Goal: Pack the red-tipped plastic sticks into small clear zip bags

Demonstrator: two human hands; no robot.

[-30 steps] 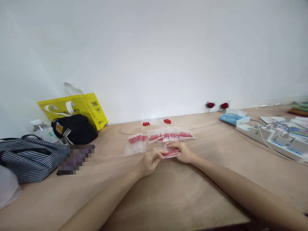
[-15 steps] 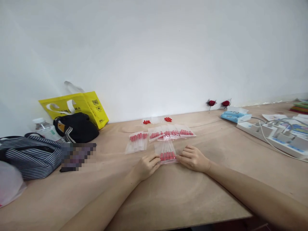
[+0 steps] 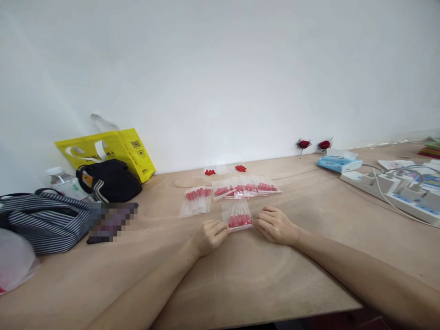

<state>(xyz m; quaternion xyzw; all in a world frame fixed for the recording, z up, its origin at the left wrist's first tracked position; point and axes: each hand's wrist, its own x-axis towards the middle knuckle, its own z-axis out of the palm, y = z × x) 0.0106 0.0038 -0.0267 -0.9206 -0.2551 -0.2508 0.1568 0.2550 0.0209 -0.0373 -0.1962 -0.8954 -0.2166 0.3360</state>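
Observation:
A clear plastic bag (image 3: 237, 211) lies flat on the wooden table, holding several red-tipped sticks with white stems; the red ends face me. My left hand (image 3: 209, 237) pinches the bag's near left corner. At the near right corner, my right hand (image 3: 275, 225) has its fingers closed on the same bag. Just beyond, to the left, rests another clear bag (image 3: 195, 201) of red-tipped sticks. Farther back, several filled bags (image 3: 245, 187) overlap in a row. Behind them are two small clusters of red pieces, a left cluster (image 3: 210, 172) and a right cluster (image 3: 241, 168).
On the left are a striped bag (image 3: 51, 222), a black cap (image 3: 112, 181), a plastic bottle (image 3: 65, 183) and a yellow bag (image 3: 137, 158). At right lie a blue tissue pack (image 3: 337, 162), a power strip (image 3: 392, 195) with cables, and two dark red flowers (image 3: 304, 144) by the wall.
Both hands stay at the bag's near corners. The bag's near edge looks slightly flatter and straighter. The view has shifted a little.

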